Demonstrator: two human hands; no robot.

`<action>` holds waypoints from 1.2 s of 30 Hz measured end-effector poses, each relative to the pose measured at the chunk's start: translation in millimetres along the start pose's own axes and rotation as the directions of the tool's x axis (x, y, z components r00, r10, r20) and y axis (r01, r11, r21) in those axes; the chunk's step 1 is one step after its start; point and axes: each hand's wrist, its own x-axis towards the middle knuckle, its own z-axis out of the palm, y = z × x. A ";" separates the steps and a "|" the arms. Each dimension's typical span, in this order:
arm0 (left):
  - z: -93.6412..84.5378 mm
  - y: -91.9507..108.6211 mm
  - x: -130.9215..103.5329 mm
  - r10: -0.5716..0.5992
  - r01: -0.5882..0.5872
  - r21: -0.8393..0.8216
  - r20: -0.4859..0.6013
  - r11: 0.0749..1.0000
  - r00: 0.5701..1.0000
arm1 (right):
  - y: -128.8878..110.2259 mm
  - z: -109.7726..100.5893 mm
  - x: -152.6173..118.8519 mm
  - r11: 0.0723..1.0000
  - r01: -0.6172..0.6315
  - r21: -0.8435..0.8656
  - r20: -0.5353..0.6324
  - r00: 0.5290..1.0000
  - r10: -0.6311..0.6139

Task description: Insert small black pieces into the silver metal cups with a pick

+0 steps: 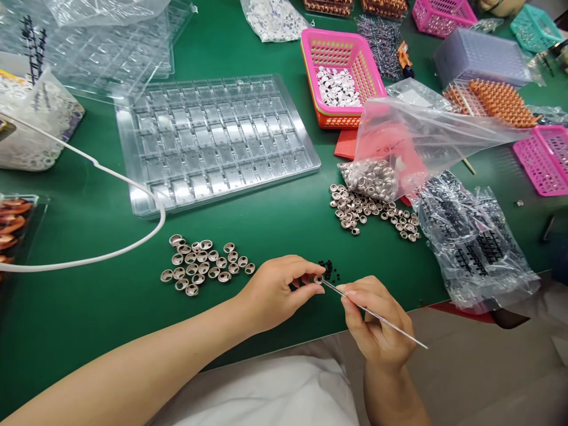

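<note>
My left hand (pixel 280 291) pinches a small silvery metal ring (pixel 318 279) between thumb and fingertips. In my right hand (pixel 380 322) is a thin metal rod (pixel 394 326), gripped like a pen, its tip at the ring. Whether the tip is inside the ring is too small to tell. Just beyond the fingertips lie several tiny black pieces (pixel 329 269) on the green table. Left of my left hand is a loose group of silvery metal rings (pixel 202 258). A larger pile of similar rings (pixel 355 207) spills from a clear bag (pixel 375 177) farther right.
A clear compartment tray (pixel 213 136) lies ahead on the green table (pixel 110 307). A pink basket (pixel 374 71) holds white pieces. A white cord (pixel 89 263) loops in from the left. Plastic bags with black parts (pixel 470 242) lie at the right edge.
</note>
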 end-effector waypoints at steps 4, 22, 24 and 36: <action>-0.1 0.5 0.4 0.006 -0.006 -0.001 0.001 1.000 1.000 | 1.1 -0.6 -0.7 1.000 0.027 0.002 0.007 1.000 -0.027; -1.0 -0.3 1.1 0.009 -0.009 0.007 -0.007 1.000 1.000 | -1.2 -2.7 2.2 0.994 0.113 -0.014 0.010 0.994 -0.113; -0.8 -0.4 1.5 0.007 -0.007 0.001 -0.008 1.000 1.000 | -1.9 -1.9 2.0 0.995 0.101 0.011 -0.017 0.995 -0.101; -2.6 1.7 1.7 0.050 -0.049 -0.089 0.005 0.995 0.999 | -5.5 -13.2 11.0 0.998 0.013 0.065 -0.156 0.988 -0.003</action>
